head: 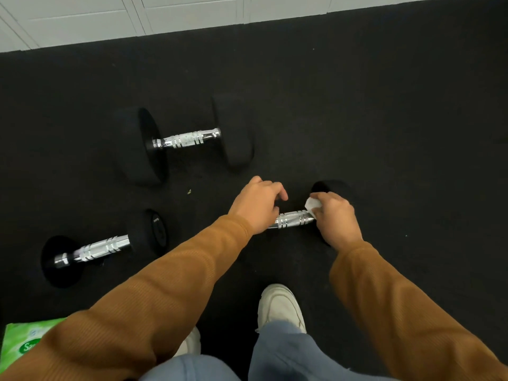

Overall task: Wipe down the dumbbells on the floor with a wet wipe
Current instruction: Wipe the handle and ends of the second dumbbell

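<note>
Three dumbbells lie on the black, grainy rubber floor (384, 119), each with a ribbed chrome handle and round matte black heads. The near right dumbbell (294, 219) has its long axis running left to right, its right end tilted slightly farther away. The far dumbbell (189, 139), the largest, lies almost parallel to it. The near left dumbbell (101, 247) also runs left to right.

The hands are apart, one at each end of the near right dumbbell. The left hand (258, 204) curls over its left end and hides that head. The right hand (336, 215) pinches a crumpled white wet wipe (312, 203) against the handle's right end, just beside the right head.
</note>
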A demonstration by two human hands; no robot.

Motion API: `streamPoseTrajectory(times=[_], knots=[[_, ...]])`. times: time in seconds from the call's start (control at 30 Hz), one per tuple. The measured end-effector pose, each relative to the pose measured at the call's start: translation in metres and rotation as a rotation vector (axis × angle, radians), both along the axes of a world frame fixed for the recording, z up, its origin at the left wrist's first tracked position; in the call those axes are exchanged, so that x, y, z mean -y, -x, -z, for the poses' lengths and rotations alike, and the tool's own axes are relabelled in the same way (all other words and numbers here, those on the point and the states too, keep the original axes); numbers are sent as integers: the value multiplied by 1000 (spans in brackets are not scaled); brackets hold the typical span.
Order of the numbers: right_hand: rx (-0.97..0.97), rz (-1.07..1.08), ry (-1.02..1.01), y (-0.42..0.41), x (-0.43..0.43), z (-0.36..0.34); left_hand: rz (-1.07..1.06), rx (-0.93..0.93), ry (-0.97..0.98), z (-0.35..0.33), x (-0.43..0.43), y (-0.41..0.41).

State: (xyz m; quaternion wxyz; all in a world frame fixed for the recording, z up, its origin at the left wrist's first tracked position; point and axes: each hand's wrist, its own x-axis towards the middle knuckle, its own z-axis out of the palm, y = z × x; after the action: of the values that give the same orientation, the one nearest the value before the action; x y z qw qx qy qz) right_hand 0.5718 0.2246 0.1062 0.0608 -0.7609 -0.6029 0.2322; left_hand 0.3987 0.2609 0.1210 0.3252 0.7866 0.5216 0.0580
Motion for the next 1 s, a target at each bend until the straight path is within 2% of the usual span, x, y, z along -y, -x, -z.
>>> streamPoseTrajectory(times=[0.1, 0.23, 0.47, 0.57, 0.67, 0.83, 1.0], knots=[[194, -163, 101, 6, 0, 11, 100, -213, -137, 8, 1, 12], [269, -156, 99, 12, 2, 21, 6, -266, -38, 14, 5, 21], [194, -175, 84, 21, 2, 23, 14, -314, 57, 10, 3, 22], [253, -185, 112, 17, -2, 22, 19, -311, 59, 7, 3, 23], [296, -95, 151, 20, -8, 21, 22, -305, 55, 7, 4, 24], [155, -44, 70, 24, 4, 30, 11, -294, 58, 8, 3, 25], [64, 106, -45, 24, 15, 42, 6, -291, 74, 10, 3, 25]])
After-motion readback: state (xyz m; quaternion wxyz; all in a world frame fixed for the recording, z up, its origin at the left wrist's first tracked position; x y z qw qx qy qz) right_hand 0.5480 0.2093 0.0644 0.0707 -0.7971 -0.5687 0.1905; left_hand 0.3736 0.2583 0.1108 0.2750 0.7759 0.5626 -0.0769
